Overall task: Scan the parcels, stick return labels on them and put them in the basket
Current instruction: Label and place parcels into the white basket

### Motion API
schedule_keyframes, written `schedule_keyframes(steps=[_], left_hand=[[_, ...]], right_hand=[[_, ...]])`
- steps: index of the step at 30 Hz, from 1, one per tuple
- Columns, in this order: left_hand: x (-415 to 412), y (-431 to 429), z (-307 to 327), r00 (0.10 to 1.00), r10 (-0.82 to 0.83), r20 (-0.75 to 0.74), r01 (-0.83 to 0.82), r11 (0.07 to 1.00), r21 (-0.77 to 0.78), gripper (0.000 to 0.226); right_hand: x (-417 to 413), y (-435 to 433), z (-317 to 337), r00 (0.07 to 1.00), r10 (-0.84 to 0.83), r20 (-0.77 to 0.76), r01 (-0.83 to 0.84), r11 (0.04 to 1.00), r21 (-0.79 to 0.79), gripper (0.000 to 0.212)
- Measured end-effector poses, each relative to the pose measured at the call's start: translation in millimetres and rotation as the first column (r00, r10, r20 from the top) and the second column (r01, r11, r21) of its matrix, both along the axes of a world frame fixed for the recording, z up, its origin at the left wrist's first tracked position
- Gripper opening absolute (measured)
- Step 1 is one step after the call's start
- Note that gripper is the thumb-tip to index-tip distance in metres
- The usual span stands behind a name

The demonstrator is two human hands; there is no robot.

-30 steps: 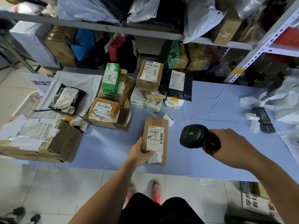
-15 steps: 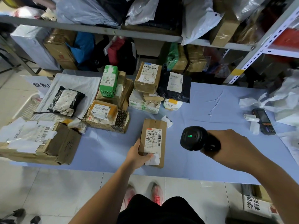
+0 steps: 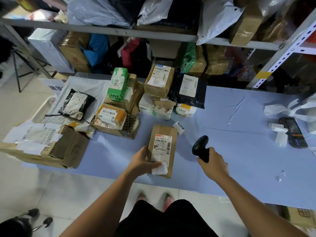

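A brown cardboard parcel (image 3: 162,147) with a white shipping label lies on the blue table (image 3: 230,134) near its front edge. My left hand (image 3: 142,161) grips the parcel's near left corner, thumb on a small white sticker (image 3: 159,168). My right hand (image 3: 213,164) holds the handle of a black barcode scanner (image 3: 200,147), which stands low over the table just right of the parcel, head tilted away. A pile of several parcels (image 3: 136,98) sits behind. A white basket (image 3: 43,108) peeks out at the table's left end.
A flattened brown box (image 3: 51,147) with labels lies at the left front. A black handheld terminal (image 3: 295,132) and a white label roll (image 3: 278,129) lie at the right. Shelving (image 3: 119,31) packed with bags and boxes stands behind the table. A small label strip (image 3: 179,126) lies beyond the parcel.
My right hand has lowered the scanner toward the table and turned it, so its green-lit top no longer faces me. The left hand and parcel have stayed put.
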State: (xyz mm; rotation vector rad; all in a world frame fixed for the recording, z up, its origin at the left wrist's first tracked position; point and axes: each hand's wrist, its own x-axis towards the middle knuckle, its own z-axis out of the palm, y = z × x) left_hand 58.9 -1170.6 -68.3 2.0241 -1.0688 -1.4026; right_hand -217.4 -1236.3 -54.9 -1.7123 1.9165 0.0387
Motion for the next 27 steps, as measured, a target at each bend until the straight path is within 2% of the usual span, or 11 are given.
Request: schedule_keyframes(steps=[6,10,12,14,16,18,21,23,25,26,27], left_hand=[[-6,-3,4,0.997,0.033,0.066,-0.034,0.999,0.018,0.061],[-8,-11,5,0.993,0.088,0.077,-0.091,0.995,0.035,0.078],[-8,-16,8,0.990,0.119,0.081,-0.124,0.991,0.056,0.084],[-8,-22,10,0.983,0.143,0.120,-0.150,0.987,0.057,0.081],[-10,-27,13,0.970,0.176,0.169,-0.185,0.982,0.037,0.075],[-12,-32,16,0.955,0.217,0.202,-0.224,0.974,0.014,0.070],[-15,-37,20,0.938,0.255,0.235,-0.256,0.966,-0.027,0.064],[-15,-38,23,0.931,0.268,0.247,-0.263,0.963,-0.053,0.063],[-15,-38,26,0.929,0.274,0.251,-0.265,0.962,-0.070,0.062],[-14,-38,27,0.929,0.268,0.254,-0.258,0.963,-0.075,0.062],[-12,-39,28,0.930,0.262,0.259,-0.249,0.965,-0.080,0.061]], right_hand=[[-8,-19,-40,0.968,0.059,-0.243,-0.071,0.997,-0.041,0.041],[-14,-26,-42,0.948,0.158,-0.278,-0.161,0.987,0.011,0.049],[-18,-32,-36,0.949,0.183,-0.255,-0.174,0.983,0.059,0.062],[-21,-41,-24,0.981,0.099,-0.167,-0.092,0.995,0.048,0.071],[-16,-57,-11,0.999,-0.023,-0.034,0.022,0.999,-0.048,0.065],[1,-81,-4,0.998,-0.013,0.054,0.022,0.986,-0.166,0.056],[38,-118,0,0.953,0.285,0.106,-0.270,0.953,-0.136,0.064],[61,-134,1,0.855,0.513,0.073,-0.510,0.858,-0.062,0.079],[80,-141,-4,0.754,0.657,-0.008,-0.657,0.754,0.002,0.083],[87,-144,-9,0.718,0.694,-0.054,-0.693,0.720,0.027,0.074],[92,-145,-11,0.698,0.710,-0.093,-0.710,0.703,0.041,0.053]])
